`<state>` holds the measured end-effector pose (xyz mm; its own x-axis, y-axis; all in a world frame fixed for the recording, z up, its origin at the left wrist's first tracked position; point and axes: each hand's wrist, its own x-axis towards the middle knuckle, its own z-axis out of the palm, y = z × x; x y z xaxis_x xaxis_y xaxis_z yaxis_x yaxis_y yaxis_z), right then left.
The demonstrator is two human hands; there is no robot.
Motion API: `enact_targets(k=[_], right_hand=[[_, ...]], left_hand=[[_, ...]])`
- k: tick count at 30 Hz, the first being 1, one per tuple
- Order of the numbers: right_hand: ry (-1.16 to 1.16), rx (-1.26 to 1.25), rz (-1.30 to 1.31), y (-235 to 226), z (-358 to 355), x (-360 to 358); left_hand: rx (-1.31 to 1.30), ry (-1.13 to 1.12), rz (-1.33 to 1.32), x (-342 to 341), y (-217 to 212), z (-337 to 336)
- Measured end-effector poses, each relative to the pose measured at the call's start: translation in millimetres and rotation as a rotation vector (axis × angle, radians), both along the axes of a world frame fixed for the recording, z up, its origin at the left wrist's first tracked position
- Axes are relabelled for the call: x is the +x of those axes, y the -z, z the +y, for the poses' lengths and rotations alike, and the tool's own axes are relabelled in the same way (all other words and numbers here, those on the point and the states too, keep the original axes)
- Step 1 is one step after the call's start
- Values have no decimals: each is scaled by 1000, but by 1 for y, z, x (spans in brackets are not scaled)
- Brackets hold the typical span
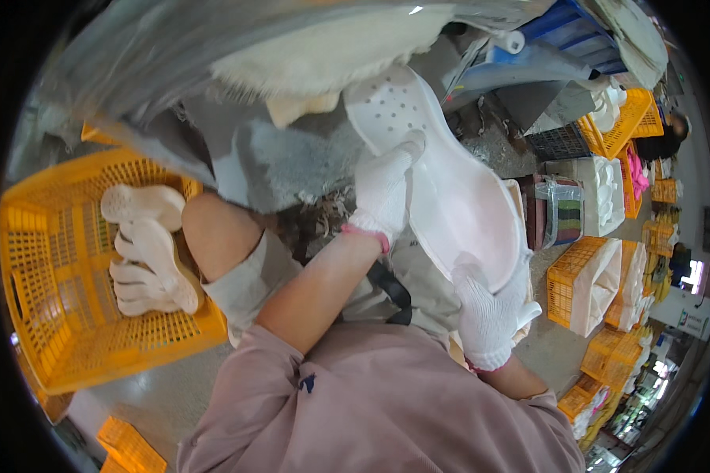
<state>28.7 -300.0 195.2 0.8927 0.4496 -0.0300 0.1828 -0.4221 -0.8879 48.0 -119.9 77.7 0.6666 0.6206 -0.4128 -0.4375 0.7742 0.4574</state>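
Over the person's lap, the gloved right hand (pixel 491 311) clasps the white shoe sole (pixel 450 185) at its near end while the left hand (pixel 384 189) steadies its middle, tilting it for inspection; beyond, finished soles (pixel 146 248) fill the yellow crate (pixel 71 331)

Shoe sole (pixel 450 181): white, dotted with small holes. Gloves on both hands (pixel 383 189): white knit, pink cuffs. Crate (pixel 71 236): yellow-orange lattice. Shirt (pixel 386 402): dusty pink.
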Motion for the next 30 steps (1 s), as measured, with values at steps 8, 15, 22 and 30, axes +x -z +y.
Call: enact_targets(k=[8,15,22,30], right_hand=[[-159,-53,-228,1,100,76],[-330,125,-469,61,158,123],[-470,-80,-733,62,189,143],[-631,-543,-1110,81,218,157]], left_hand=[[1033,-12,285,87,106,95],[1434,260,704,10,152,181],[943,574,1188,-88,23,150],[800,727,681,-87,-13,130]])
